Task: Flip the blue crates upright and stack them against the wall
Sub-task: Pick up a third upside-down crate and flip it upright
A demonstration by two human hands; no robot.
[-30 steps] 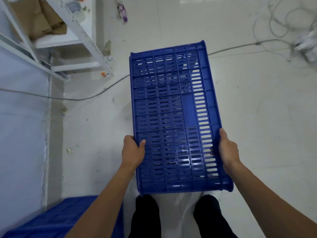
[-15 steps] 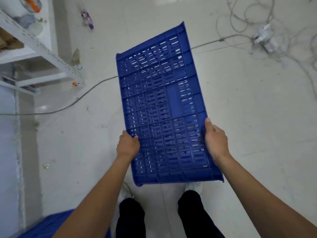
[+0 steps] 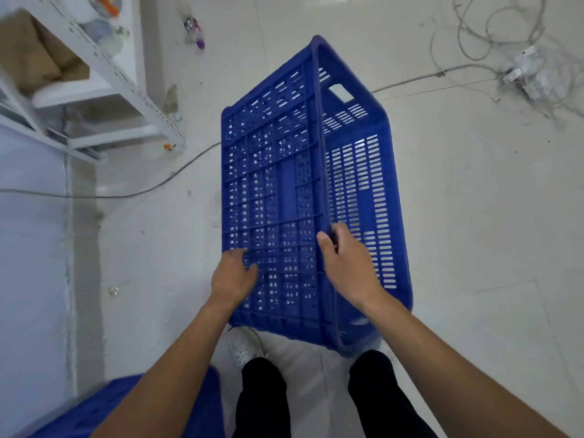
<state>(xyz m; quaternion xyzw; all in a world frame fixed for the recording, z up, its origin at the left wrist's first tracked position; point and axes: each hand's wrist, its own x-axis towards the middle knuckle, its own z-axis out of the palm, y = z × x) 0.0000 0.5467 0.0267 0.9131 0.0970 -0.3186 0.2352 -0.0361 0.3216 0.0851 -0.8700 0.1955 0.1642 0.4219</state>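
Note:
I hold a blue slotted crate (image 3: pixel 284 184) in the air above the floor, tilted so its latticed bottom faces up and left and one long slotted side faces right. My left hand (image 3: pixel 234 276) grips the crate's left bottom edge near its close end. My right hand (image 3: pixel 347 263) is wrapped over the ridge where the bottom meets the long side. Part of another blue crate (image 3: pixel 132 409) lies on the floor at the lower left, beside the pale wall (image 3: pixel 28 279).
A white metal shelf rack (image 3: pixel 104 74) with cardboard stands at the upper left. A grey cable (image 3: pixel 151 188) runs across the floor behind the crate. Tangled wires and a white adapter (image 3: pixel 521 67) lie upper right. A small bottle (image 3: pixel 194 30) lies far ahead. My legs and shoes are below.
The crate has rolled from bottom-up toward its side, so a long wall now shows on the right. My right hand shifted from the right edge up onto the bottom ridge.

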